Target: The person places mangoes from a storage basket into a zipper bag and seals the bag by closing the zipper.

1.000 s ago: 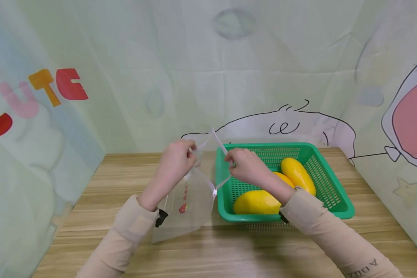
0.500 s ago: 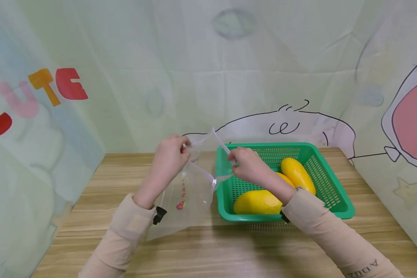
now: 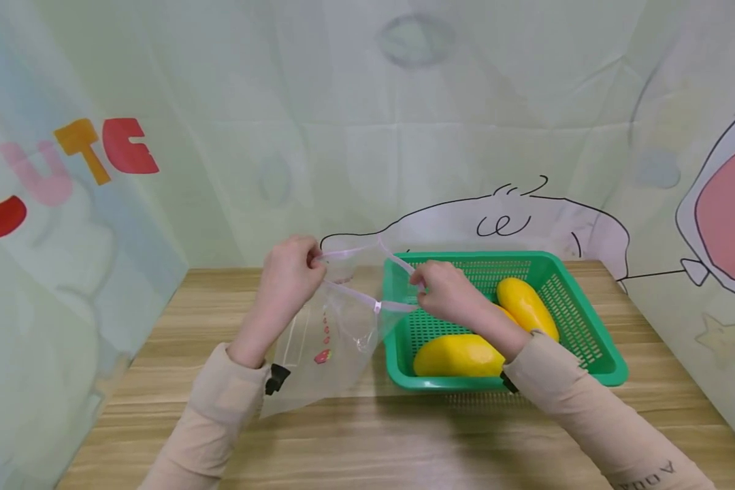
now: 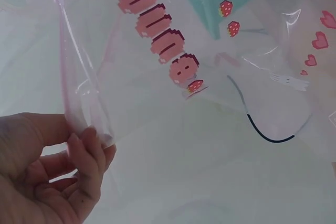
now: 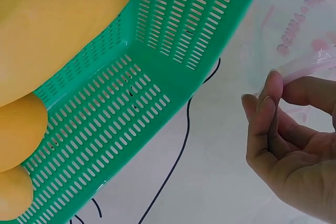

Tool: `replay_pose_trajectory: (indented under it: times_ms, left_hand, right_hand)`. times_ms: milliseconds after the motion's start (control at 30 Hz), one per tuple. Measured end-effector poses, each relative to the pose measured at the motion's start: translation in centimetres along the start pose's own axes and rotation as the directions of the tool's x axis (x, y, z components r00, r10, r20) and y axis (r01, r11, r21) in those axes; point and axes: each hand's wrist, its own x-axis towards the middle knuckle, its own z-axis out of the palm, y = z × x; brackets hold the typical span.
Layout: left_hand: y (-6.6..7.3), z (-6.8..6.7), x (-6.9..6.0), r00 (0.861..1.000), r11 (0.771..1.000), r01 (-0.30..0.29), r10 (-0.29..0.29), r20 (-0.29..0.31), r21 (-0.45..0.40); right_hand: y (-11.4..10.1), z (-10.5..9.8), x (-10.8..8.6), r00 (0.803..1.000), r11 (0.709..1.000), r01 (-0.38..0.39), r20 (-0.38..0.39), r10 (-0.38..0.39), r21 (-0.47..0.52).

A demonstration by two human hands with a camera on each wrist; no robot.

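A clear zip bag (image 3: 343,354) with a pink zip edge and small red strawberry prints hangs between the two hands, its mouth spread apart. The left hand (image 3: 290,272) pinches one end of the zip edge; in the left wrist view its thumb and fingers (image 4: 86,150) grip the pink strip. At the opposite end, the right hand (image 3: 447,289) pinches the edge above the left side of the green basket (image 3: 395,361). Thumb and fingertips meet on the strip in the right wrist view. A white slider (image 3: 377,307) sits on the near edge of the mouth.
Yellow mangoes (image 3: 459,355) lie in the basket, one partly hidden by the right forearm. The wooden table (image 3: 367,449) carries the basket at right. A printed cloth backdrop (image 3: 251,136) rises behind and on both sides.
The left hand has moved left and slightly up while the right hand has shifted slightly right. The bag's mouth has been drawn wider, its near edge pulled straighter.
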Motion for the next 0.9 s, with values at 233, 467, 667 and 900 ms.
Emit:
replay_pose_trajectory:
  times_ms: [233,467,667,900]
  left_hand:
    - [-0.3,-0.2,-0.2,1.000,0.999,0.030,-0.029,-0.007,0.014]
    - [0.0,0.2,-0.4,1.000,1.000,0.029,-0.029,0.004,0.002]
    - [0.3,0.6,-0.6,0.996,0.988,0.080,-0.073,0.054,-0.129]
    - [0.6,1.2,-0.7,0.977,0.941,0.164,-0.115,0.178,-0.295]
  right_hand:
    - [0.2,-0.1,-0.2,1.000,1.000,0.015,0.022,-0.015,-0.017]
    - [0.1,-0.1,-0.1,1.000,1.000,0.020,0.007,-0.020,0.006]
    - [0.0,-0.1,0.0,1.000,0.999,0.002,0.009,-0.002,0.039]
    - [0.0,0.1,-0.1,1.000,0.999,0.027,0.002,-0.028,0.040]
